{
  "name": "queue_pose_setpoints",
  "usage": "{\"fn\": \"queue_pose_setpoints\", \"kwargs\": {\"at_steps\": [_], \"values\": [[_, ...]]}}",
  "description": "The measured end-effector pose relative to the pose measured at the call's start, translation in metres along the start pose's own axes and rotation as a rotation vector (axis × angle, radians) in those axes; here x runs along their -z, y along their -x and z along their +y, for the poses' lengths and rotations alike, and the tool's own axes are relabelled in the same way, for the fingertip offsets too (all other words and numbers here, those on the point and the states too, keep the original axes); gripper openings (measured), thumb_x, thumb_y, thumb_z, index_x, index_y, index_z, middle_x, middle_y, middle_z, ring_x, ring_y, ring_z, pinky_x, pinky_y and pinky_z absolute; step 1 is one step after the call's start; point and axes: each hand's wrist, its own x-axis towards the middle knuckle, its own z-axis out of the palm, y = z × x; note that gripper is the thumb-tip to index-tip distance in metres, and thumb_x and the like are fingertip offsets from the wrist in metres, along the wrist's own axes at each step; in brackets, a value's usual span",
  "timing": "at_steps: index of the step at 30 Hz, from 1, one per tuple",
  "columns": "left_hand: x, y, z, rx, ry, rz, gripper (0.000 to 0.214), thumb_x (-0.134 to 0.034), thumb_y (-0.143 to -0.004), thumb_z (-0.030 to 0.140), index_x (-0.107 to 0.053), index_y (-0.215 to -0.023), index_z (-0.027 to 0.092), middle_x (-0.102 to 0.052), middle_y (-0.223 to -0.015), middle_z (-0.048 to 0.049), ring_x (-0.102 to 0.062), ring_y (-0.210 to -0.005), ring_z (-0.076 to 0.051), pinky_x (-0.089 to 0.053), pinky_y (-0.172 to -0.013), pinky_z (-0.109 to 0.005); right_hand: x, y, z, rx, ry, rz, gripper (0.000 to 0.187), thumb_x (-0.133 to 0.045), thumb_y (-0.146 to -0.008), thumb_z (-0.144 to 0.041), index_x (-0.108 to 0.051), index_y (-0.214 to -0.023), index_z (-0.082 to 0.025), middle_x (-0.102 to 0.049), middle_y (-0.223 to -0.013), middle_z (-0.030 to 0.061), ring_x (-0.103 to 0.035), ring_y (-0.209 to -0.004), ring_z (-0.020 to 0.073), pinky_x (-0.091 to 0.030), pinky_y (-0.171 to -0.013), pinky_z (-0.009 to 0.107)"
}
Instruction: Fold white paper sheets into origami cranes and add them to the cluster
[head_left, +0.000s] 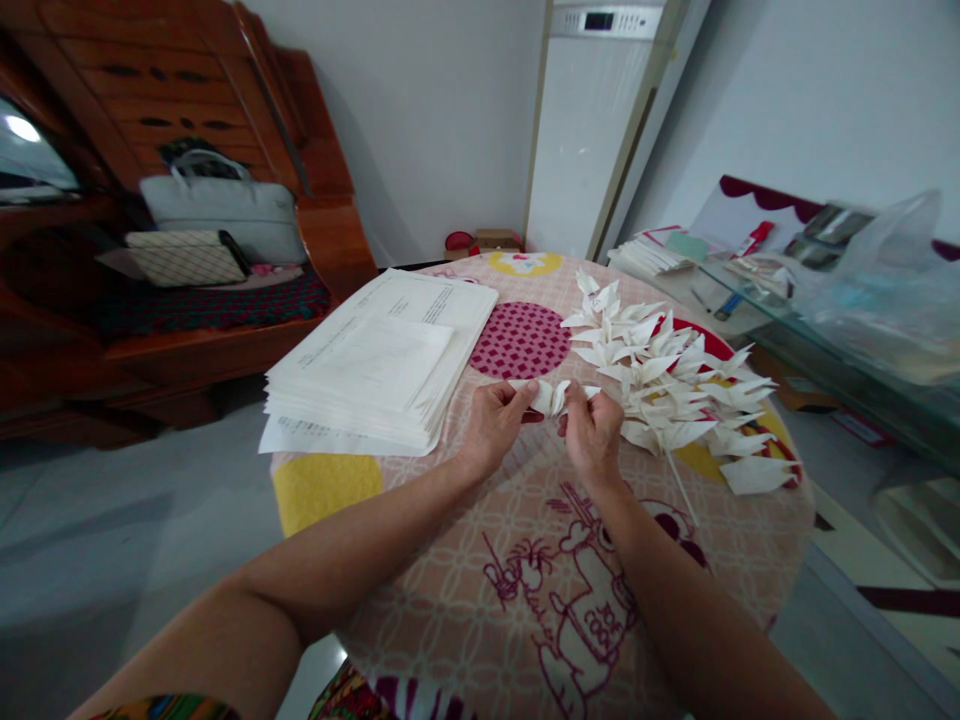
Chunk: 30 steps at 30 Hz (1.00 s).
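Note:
A small folded white paper crane is held just above the patterned tablecloth, between my two hands. My left hand pinches one end between thumb and fingers, and my right hand pinches the other end. The pinched ends are partly hidden by my fingers. Beside my right hand lies a spread of several finished white paper cranes, wings and points overlapping. To the left of my left hand rests a thick stack of printed paper, with smaller blank white sheets on top.
The round table wears a pink cloth with cartoon prints. At right, a glass shelf carries a plastic bag and metal containers. A wooden bench with a pale handbag stands at left. A tall white cabinet unit is behind.

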Motion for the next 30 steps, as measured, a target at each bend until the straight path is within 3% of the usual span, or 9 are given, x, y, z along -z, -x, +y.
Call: {"fn": "queue_pose_setpoints", "kwargs": {"at_steps": [7,16,23,30], "values": [[0.001,-0.002,-0.0006,0.103,0.115,0.002,0.047,-0.079,-0.069,0.056,-0.071,-0.072,0.01,-0.072,-0.073,-0.006,-0.065,-0.065,-0.014,-0.059,-0.066,-0.027,-0.0063,0.0035,0.0036,-0.197,-0.289,-0.046,0.051,-0.053,-0.091,-0.059,-0.051,-0.057,-0.022,-0.048,-0.038,-0.0042,-0.045,-0.032,0.0105,-0.036,-0.036,0.023],[0.005,-0.0045,-0.0012,0.2,0.214,-0.022,0.043,-0.079,-0.072,0.052,-0.07,-0.072,0.011,-0.073,-0.076,-0.006,-0.065,-0.064,-0.012,-0.058,-0.067,-0.026,-0.0058,0.0019,-0.0024,-0.221,-0.464,-0.08,0.054,-0.054,-0.09,-0.057,-0.043,-0.05,-0.023,-0.041,-0.035,-0.0061,-0.037,-0.029,0.0074,-0.029,-0.032,0.02],[0.0052,-0.0065,0.0006,0.289,0.301,0.029,0.032,-0.082,-0.073,0.041,-0.068,-0.072,0.012,-0.069,-0.066,-0.0031,-0.061,-0.055,-0.009,-0.055,-0.059,-0.021,-0.0081,0.0014,-0.0036,-0.33,-0.582,-0.061,0.047,-0.062,-0.084,-0.056,-0.046,-0.055,-0.022,-0.044,-0.039,-0.0074,-0.037,-0.029,0.007,-0.03,-0.029,0.02],[0.0041,-0.0046,0.0014,0.28,0.265,-0.008,0.036,-0.083,-0.07,0.045,-0.068,-0.069,0.012,-0.069,-0.065,-0.0029,-0.061,-0.054,-0.009,-0.054,-0.058,-0.022,-0.0077,0.0021,-0.0053,-0.391,-0.625,-0.095,0.041,-0.066,-0.08,-0.054,-0.052,-0.061,-0.021,-0.047,-0.041,-0.007,-0.039,-0.028,0.0079,-0.031,-0.027,0.021]]}}
